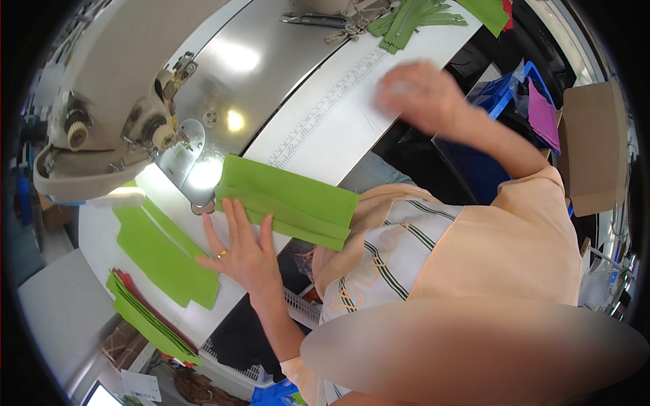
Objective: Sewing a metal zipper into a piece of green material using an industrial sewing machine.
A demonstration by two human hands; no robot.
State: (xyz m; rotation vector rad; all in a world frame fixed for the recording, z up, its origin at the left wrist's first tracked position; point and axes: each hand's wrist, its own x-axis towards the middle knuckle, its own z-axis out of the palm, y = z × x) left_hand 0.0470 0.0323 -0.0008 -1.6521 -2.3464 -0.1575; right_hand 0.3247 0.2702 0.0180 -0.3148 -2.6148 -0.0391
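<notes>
My left hand [247, 260] lies flat with its fingers spread, the fingertips on the lower edge of a green fabric piece [288, 199]. A fold or seam runs along this piece, and its far end lies beside the sewing machine's plate [186, 162]. Over the white table's edge, near a printed ruler strip [325, 101], my right hand [423, 98] is raised and smeared by motion. Its fingers cannot be made out. The nearest things to it are several green zippers [413, 24] heaped at the table's top edge.
A sewing machine head [115, 101] overhangs the left side. Cut green pieces [166, 254] and a green and red fabric stack [152, 318] lie at lower left. Dark snips [315, 19] rest at the top. A blue bin [497, 101] and a cardboard box [596, 149] stand right.
</notes>
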